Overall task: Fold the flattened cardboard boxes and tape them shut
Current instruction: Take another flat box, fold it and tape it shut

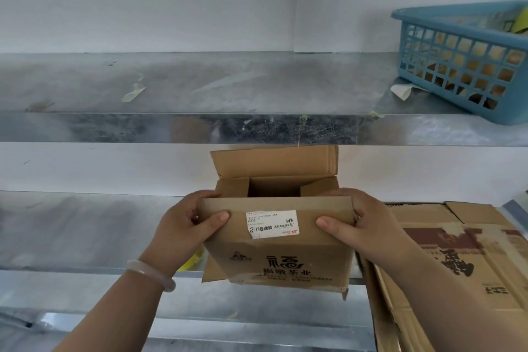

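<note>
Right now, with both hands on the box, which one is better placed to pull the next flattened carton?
Right, probably. The flattened cartons lie directly beside the right hand; the left hand would have to cross the box both are gripping.

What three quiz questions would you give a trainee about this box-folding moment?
1. True or false: the far flap of the cardboard box stands upright.
2. Where does the blue basket sit? A) on the upper shelf, at the right; B) inside the box; C) under the lower shelf.
3. Fill in: the left hand and the right hand each pinch the box's near ____.
Key: 1 true; 2 A; 3 flap.
</note>
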### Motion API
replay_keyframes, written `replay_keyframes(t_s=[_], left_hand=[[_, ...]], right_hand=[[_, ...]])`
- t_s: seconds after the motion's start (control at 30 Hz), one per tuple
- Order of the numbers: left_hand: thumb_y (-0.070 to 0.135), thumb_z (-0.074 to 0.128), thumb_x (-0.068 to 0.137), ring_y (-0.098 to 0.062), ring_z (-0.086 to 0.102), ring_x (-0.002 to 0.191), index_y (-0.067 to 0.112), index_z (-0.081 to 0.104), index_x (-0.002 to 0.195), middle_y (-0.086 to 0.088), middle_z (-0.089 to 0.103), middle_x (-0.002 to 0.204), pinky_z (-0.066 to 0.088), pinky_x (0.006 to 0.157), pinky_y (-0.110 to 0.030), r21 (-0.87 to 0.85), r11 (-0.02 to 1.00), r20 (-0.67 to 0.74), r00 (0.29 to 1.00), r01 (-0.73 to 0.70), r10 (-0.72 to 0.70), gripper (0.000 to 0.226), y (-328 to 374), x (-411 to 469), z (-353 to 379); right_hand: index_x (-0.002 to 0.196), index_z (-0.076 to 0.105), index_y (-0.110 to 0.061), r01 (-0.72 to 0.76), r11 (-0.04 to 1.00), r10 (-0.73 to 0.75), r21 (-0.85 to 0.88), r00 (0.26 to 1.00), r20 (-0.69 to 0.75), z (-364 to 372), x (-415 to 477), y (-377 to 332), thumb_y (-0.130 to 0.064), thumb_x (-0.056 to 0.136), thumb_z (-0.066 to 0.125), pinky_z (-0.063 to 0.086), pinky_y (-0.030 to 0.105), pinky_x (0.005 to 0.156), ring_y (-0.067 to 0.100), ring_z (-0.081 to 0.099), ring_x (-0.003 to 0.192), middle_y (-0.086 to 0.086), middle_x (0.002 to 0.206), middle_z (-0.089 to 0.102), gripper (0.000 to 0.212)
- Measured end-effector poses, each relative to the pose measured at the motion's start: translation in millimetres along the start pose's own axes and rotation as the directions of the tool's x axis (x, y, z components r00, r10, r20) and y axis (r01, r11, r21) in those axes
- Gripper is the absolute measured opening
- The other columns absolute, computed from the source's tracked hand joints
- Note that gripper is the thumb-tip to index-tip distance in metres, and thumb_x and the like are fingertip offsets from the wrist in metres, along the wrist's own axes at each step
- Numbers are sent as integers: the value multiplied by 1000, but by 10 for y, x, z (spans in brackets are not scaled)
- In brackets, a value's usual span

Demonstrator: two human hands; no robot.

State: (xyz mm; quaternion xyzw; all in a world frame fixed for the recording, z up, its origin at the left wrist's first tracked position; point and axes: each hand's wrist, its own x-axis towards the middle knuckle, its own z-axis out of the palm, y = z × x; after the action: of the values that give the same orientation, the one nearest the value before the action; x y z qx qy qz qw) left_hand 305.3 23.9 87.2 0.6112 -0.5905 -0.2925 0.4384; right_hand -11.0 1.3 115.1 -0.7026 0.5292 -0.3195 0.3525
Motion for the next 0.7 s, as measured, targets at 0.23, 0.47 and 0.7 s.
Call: replay_keyframes(t_s=[0.23,0.47,0.7], left_hand=[[44,80,64,11,47,115,58,-17,142,38,39,134,45,79,-9,-80,991,168,982,106,-92,125,-82,205,6],[44,81,58,-3,48,112,61,-13,138,20,31,135,51,76,-16,-108,982,186,974,153,-131,126,-151,284,49],[37,81,64,-6,51,113,46,53,115,18,45,130,54,72,-19,-167,981,204,977,99,-64,59,-349,280,18]], right_hand=[[142,-22,-59,-4,997,6,-72,1000,28,49,151,-8,-48,64,85,35,45,114,4,26,143,-29,157,11,132],[138,-25,-63,-30,997,32,-72,999,25,134,166,42,-66,53,77,38,31,108,0,34,129,-33,138,19,133],[138,27,-64,46,998,-48,-42,998,-28,168,134,50,-45,67,83,44,13,94,-16,36,125,-37,137,30,93]])
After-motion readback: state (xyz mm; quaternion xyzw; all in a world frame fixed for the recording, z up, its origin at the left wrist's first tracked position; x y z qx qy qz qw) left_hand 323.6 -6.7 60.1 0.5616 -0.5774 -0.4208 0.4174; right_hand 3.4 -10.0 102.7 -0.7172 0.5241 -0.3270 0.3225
